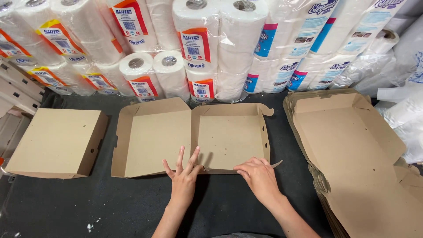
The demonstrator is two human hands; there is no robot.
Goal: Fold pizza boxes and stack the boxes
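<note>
An open brown cardboard box [189, 132] lies flat on the dark table [110, 202], its two halves side by side with low folded walls. My left hand [183, 174] rests with fingers spread on the near edge at the middle fold. My right hand [257, 174] presses down on the near wall of the right half, fingers curled over the cardboard edge. A small flap sticks out just right of that hand.
A closed folded cardboard box [57, 143] sits at the left. A stack of unfolded flat box blanks [357, 158] lies at the right. Wrapped packs of paper rolls [198, 44] are piled along the back. More cardboard pieces [15, 90] lean at the far left.
</note>
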